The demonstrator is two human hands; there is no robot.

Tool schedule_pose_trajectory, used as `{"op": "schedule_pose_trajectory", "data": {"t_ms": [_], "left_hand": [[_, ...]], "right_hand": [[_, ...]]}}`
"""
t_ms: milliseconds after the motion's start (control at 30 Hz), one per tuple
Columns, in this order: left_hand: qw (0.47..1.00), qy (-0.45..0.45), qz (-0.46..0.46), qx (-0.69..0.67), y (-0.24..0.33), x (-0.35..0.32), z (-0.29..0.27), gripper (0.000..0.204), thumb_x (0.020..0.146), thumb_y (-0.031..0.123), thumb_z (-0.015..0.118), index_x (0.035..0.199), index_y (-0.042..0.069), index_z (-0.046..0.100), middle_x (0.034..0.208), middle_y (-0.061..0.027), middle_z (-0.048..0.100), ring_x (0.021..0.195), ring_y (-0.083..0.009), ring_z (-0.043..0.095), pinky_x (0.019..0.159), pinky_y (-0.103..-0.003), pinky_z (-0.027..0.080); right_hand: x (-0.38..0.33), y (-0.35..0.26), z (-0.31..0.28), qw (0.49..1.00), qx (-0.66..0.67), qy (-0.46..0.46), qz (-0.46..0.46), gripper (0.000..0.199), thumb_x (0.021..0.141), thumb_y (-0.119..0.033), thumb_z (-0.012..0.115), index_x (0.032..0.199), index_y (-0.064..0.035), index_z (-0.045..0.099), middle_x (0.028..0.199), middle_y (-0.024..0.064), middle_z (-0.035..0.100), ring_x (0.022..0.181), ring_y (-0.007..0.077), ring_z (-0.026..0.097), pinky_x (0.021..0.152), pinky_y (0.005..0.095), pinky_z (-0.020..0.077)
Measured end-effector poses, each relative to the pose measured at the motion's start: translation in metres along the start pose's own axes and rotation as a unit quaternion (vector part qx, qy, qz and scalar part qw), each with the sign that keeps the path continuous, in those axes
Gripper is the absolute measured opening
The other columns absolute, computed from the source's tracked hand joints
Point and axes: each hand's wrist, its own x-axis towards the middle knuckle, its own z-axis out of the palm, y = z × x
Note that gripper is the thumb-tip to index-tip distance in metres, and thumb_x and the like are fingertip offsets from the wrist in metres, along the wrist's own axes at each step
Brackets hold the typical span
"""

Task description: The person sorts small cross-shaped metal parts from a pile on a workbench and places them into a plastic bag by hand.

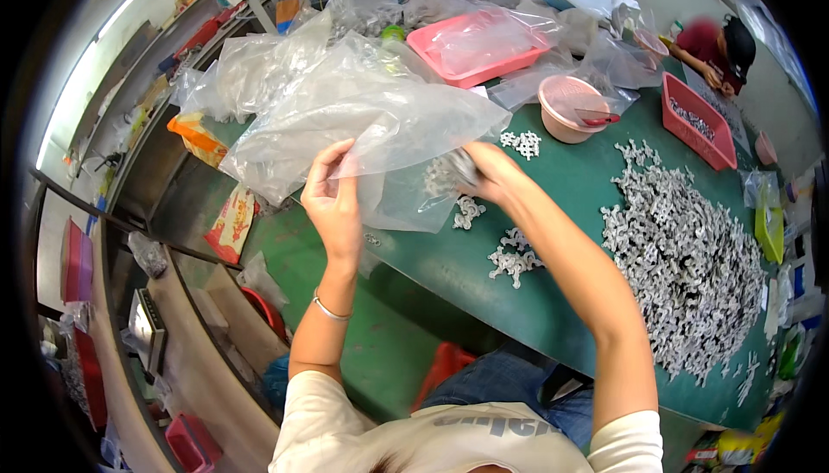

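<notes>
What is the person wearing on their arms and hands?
Both hands are bare, with no gloves. The left hand has a thin silver bracelet around the wrist. The right hand wears nothing on its wrist. Both forearms are uncovered. Short cream-coloured sleeves of a T-shirt end above the elbows.

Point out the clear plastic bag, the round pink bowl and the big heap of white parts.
clear plastic bag (380, 119), head view, on its crumpled upper side
round pink bowl (566, 110), head view, on its outer wall
heap of white parts (682, 257), head view, on its middle
</notes>
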Motion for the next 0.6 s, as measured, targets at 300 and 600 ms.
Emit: {"op": "schedule_pose_trajectory", "data": {"t_ms": [300, 600], "left_hand": [[1.0, -0.015, -0.019, 0.003, -0.004, -0.01, 0.002, 0.02, 0.085, 0.003, 0.054, 0.103, -0.004, 0.058, 0.098, -0.006, 0.058, 0.091, -0.0112, 0.053, 0.082, -0.023, 0.04], [0.942, -0.001, 0.247, 0.227, 0.016, -0.054, 0.012, 0.039, 0.07, -0.011, 0.05, 0.108, -0.003, 0.052, 0.114, -0.0182, 0.038, 0.114, -0.0322, 0.036, 0.094, -0.041, 0.032]], "right_hand": [[-0.013, -0.02, -0.059, 0.906, -0.371, -0.145, -0.145, 0.047, 0.077, -0.023, 0.065, 0.117, -0.0009, 0.051, 0.111, 0.0098, 0.057, 0.104, 0.0192, 0.052, 0.09, 0.0335, 0.041], [-0.111, 0.056, -0.14, 0.724, -0.657, 0.046, -0.206, 0.114, 0.047, -0.052, 0.079, 0.138, -0.0121, 0.023, 0.139, 0.0185, 0.024, 0.131, 0.0389, 0.015, 0.105, 0.0501, 0.0122]]}}
